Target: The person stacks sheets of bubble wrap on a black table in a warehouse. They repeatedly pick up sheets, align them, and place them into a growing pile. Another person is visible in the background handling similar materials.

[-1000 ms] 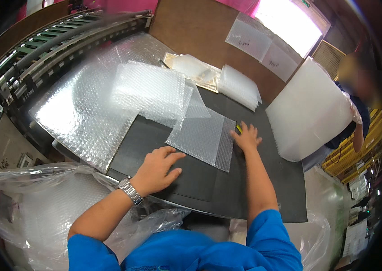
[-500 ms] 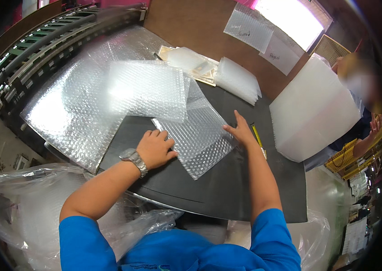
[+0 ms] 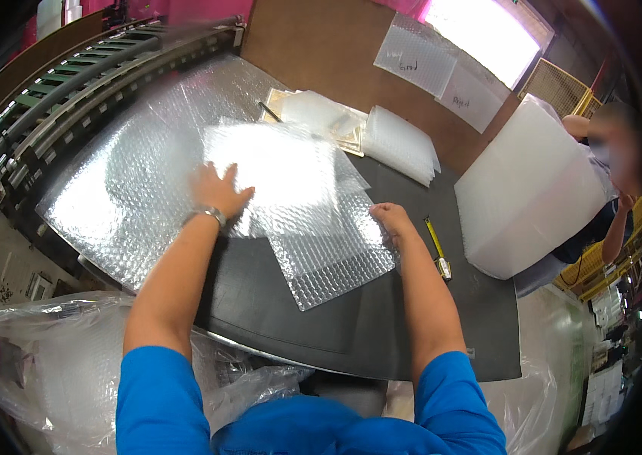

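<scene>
My left hand (image 3: 218, 189) lies with its fingers spread on the left part of a clear bubble wrap bag (image 3: 294, 171), which shines with glare. Under that bag sits a second bubble wrap bag (image 3: 332, 262), its near part sticking out toward me. My right hand (image 3: 390, 221) has its fingers curled in at this lower bag's right edge, pinching it there. Beneath and left of both, a large bubble wrap sheet (image 3: 101, 205) covers the table's left side. A yellow tape measure (image 3: 443, 267) rests to the right of my right forearm.
The dark table (image 3: 290, 322) has a brown board (image 3: 306, 45) along its back. Folded bubble wrap (image 3: 400, 144) and flat pieces (image 3: 309, 110) lie before it. A roller conveyor (image 3: 70, 91) runs at left. At right, a person (image 3: 616, 167) stands behind a tall white stack (image 3: 529, 197).
My left hand has gone from the table onto the upper bag. The upper bag has shifted right and nearer, and the lower bag has turned straighter. My right hand has closed at its edge.
</scene>
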Motion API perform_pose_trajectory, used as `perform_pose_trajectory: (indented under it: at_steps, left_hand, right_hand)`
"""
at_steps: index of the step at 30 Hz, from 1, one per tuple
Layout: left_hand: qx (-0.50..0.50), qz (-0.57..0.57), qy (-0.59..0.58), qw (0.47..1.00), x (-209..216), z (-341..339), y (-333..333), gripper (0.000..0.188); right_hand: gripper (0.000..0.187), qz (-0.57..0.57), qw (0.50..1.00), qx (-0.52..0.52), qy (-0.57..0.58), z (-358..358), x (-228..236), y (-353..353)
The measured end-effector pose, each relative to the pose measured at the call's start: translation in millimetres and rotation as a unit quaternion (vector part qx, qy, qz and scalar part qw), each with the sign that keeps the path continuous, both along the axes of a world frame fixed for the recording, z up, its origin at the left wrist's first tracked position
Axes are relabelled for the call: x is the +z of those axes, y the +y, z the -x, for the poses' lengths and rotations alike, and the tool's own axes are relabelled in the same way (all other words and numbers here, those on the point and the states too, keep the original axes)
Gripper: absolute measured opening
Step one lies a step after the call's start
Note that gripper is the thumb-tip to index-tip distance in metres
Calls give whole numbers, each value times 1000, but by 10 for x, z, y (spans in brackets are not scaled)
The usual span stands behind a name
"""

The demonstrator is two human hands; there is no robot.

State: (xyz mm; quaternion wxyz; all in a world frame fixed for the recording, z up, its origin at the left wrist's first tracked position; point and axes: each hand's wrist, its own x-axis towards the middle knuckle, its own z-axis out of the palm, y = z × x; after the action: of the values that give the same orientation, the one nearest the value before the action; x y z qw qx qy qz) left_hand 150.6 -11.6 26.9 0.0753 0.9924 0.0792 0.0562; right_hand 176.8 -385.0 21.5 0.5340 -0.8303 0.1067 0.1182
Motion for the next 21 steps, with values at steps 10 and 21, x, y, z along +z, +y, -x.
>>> perform_pose_trajectory:
  at_steps: [10, 21]
  left_hand:
    - [-142, 200, -92, 965, -187, 402, -516, 61]
    - [-112, 4, -4, 994, -119, 458, -215, 47]
  right_hand:
    - [51, -215, 976, 39, -26, 520, 215, 441]
    - [70, -287, 957, 18, -29, 1495, 192, -411]
